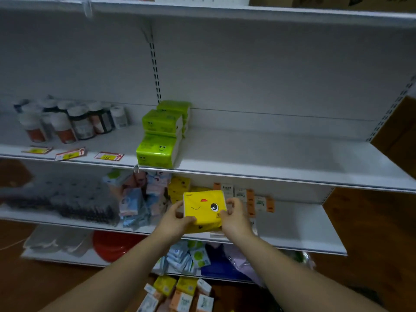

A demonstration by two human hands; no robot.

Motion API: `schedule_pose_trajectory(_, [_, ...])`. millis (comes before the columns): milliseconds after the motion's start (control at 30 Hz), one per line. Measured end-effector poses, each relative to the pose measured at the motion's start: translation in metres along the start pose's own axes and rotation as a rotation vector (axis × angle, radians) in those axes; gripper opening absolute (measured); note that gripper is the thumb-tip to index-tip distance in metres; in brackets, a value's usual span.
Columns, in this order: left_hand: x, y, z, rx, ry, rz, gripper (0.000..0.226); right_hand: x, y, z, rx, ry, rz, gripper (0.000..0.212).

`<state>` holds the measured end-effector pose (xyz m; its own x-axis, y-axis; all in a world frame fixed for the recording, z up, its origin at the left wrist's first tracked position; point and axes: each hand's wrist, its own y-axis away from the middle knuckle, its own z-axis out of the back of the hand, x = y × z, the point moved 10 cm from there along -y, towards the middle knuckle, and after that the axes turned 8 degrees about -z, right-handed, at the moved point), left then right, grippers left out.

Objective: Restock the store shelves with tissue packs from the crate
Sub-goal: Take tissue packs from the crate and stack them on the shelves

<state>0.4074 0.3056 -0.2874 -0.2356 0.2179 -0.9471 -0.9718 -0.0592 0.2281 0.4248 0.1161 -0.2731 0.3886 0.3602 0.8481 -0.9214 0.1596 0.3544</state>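
A yellow tissue pack [203,208] with a cartoon face is held up in front of the middle shelf [299,224]. My left hand [177,218] grips its left edge and my right hand [234,216] grips its right edge. Below my arms, at the bottom of the view, lie more tissue packs [180,293] in yellow, orange and white; the crate holding them is hidden. Green tissue packs [161,136] stand stacked on the upper shelf [270,158]. Behind the held pack, yellow packs [179,186] and orange-white packs [249,199] stand on the middle shelf.
Bottles [67,121] with white caps stand at the upper shelf's left, above price tags [108,156]. Pastel packs [139,197] and a dark wrapped bundle [63,199] fill the middle shelf's left. A red item [112,245] and small packs [186,257] lie on the bottom shelf.
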Motion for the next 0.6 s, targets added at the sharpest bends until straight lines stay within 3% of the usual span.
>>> schedule_pose_trajectory(133, [0.022, -0.061, 0.001, -0.01, 0.024, 0.043, 0.051, -0.001, -0.046, -0.032, 0.126, 0.176, 0.094, 0.047])
schedule_pose_trajectory(433, [0.08, -0.201, -0.002, -0.14, -0.258, -0.05, 0.041, -0.021, -0.185, -0.084, 0.113, 0.428, 0.101, 0.034])
schedule_pose_trajectory(600, [0.129, -0.261, -0.01, -0.146, -0.17, -0.036, 0.044, -0.049, -0.262, -0.122, 0.071, 0.493, 0.107, 0.04])
